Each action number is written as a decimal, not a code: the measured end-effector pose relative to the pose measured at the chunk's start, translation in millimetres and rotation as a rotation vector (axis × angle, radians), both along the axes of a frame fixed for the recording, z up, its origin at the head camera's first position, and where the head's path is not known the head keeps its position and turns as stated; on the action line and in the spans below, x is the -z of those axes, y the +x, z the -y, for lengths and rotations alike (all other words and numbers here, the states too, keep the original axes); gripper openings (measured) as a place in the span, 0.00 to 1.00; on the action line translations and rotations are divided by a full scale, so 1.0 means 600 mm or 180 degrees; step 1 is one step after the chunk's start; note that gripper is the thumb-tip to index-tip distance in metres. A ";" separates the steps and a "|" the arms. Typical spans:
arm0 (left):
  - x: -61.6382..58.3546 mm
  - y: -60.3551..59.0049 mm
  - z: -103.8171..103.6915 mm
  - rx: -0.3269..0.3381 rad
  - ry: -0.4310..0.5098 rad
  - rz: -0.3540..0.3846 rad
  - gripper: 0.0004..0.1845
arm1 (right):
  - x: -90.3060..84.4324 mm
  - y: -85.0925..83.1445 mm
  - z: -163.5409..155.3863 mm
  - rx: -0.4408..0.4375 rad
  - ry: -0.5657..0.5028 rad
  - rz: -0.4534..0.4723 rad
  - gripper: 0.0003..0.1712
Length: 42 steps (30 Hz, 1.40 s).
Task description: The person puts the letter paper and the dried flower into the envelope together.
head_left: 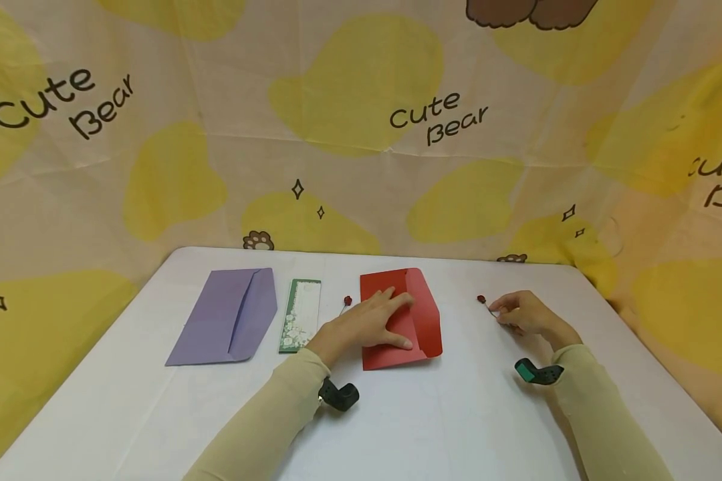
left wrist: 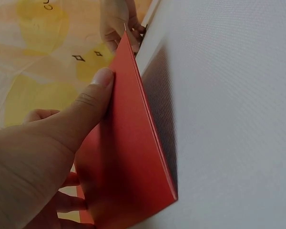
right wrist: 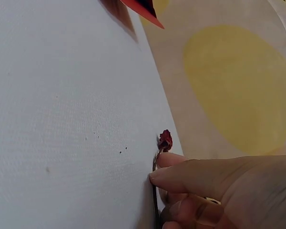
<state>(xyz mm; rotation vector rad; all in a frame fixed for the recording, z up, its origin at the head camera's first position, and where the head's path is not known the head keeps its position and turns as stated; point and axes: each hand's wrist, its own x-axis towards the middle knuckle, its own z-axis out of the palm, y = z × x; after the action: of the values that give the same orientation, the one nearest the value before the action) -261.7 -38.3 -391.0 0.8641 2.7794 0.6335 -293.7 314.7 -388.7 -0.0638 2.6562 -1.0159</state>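
My left hand (head_left: 370, 317) lies over the red envelope (head_left: 430, 321), fingers spread and thumb (left wrist: 93, 98) pressing its surface. The envelope's flap is unfolded to the right, and in the left wrist view its near edge casts a shadow on the table. Off to the right, my right hand (head_left: 529, 314) pinches the thin dark stem of a small dried red rose (right wrist: 165, 140) between thumb and fingers, close to the tabletop. The lower stem is partly hidden by the fingers. A second dried rose (head_left: 347, 300) lies left of the envelope, its stem partly behind my left hand.
A purple envelope (head_left: 219, 317) with its flap unfolded lies at the left of the white table (head_left: 457, 427). Beside it is a green-bordered card (head_left: 303, 307) with white flowers. A patterned yellow cloth (head_left: 349, 87) hangs behind the table. Tiny dark specks (right wrist: 123, 150) dot the tabletop.
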 end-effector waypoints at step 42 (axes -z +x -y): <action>0.000 0.001 0.000 -0.0018 -0.0010 0.0040 0.43 | 0.003 0.004 0.016 0.0186 0.0421 -0.0251 0.11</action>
<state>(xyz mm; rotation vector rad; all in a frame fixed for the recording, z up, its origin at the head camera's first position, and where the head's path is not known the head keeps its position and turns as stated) -261.3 -38.0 -390.7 0.8489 2.7721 0.6330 -291.6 304.8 -390.3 0.0020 2.8050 -0.8692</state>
